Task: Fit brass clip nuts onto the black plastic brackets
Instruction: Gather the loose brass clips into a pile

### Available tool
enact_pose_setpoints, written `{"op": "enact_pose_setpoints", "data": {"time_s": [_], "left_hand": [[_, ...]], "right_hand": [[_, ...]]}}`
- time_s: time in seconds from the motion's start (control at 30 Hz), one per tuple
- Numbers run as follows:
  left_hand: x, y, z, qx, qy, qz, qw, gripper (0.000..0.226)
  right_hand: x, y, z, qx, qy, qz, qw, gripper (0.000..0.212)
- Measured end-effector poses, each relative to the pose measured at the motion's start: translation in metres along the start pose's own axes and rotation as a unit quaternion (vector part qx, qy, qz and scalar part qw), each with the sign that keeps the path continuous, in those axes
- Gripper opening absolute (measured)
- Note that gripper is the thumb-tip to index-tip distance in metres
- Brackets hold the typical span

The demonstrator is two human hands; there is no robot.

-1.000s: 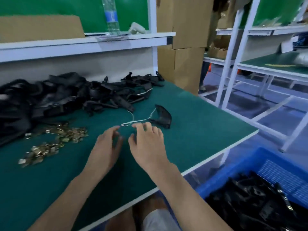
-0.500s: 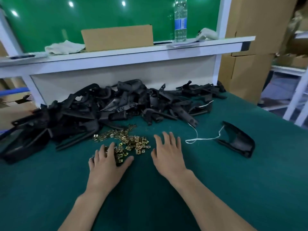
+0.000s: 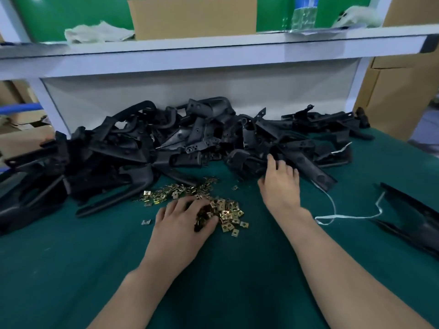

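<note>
Well, the person's left hand sits right on top of the brass clip nuts, which lie in a loose pile on the green table. Its fingers are bent down into the pile and the thumb is tucked in close. I cannot tell if a nut is pinched yet, because the hand hides that spot.

Just behind the nuts, away from the person, is a big messy heap of black plastic brackets. The right hand is behind the nuts and a little to the right, at the front edge of that heap. Its fingers are spread a bit and lie flat on a bracket, not wrapped round it. Well off to the right of the nuts is a lone bracket, and a white string trails between it and the nuts.

I think the nuts are tiny, light and hard, with thin metal edges. They look slidy, so a whole handful may spill. It looks best to take one at a time, finger and thumb on its two flat sides, with the open end facing out.

The brackets look light and stiff, but they are all tangled. A good hold is on the thick middle part, near the flat bit with the holes. Pulling slowly should keep the others from dragging along.
</note>
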State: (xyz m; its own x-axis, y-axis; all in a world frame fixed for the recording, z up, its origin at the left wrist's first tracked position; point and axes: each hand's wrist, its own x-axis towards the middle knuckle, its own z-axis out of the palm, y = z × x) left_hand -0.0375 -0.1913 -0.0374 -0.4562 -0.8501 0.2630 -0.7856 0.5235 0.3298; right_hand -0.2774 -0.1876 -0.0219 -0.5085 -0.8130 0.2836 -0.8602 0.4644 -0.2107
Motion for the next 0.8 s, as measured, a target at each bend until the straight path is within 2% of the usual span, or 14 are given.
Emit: {"op": "enact_pose_setpoints", "data": {"time_s": [0.1, 0.2, 0.43, 0.57, 0.63, 0.8], "left_hand": [[0.0, 0.001, -0.001, 0.001, 0.007, 0.012, 1.0, 0.048], [-0.001, 0.002, -0.001, 0.005, 0.014, 0.026, 1.0, 0.045], [-0.005, 0.007, -0.005, 0.022, 0.057, 0.05, 0.997, 0.031], [-0.01, 0.015, -0.009, 0.064, 0.092, 0.058, 0.992, 0.02], [-0.012, 0.019, -0.013, 0.075, 0.105, 0.056, 0.99, 0.015], [-0.019, 0.016, -0.016, 0.06, 0.131, 0.051, 0.988, 0.007]], "right_hand": [[0.001, 0.002, 0.002, -0.02, 0.022, 0.003, 1.0, 0.046], [-0.001, 0.003, 0.001, 0.005, 0.054, -0.001, 0.999, 0.035], [-0.013, 0.0, -0.006, 0.153, 0.159, -0.005, 0.975, 0.022], [-0.028, 0.004, -0.014, 0.32, 0.18, 0.052, 0.929, 0.008], [-0.039, 0.007, -0.018, 0.39, 0.174, 0.064, 0.902, 0.013], [-0.073, 0.014, -0.036, 0.572, 0.101, 0.072, 0.811, 0.023]]}}
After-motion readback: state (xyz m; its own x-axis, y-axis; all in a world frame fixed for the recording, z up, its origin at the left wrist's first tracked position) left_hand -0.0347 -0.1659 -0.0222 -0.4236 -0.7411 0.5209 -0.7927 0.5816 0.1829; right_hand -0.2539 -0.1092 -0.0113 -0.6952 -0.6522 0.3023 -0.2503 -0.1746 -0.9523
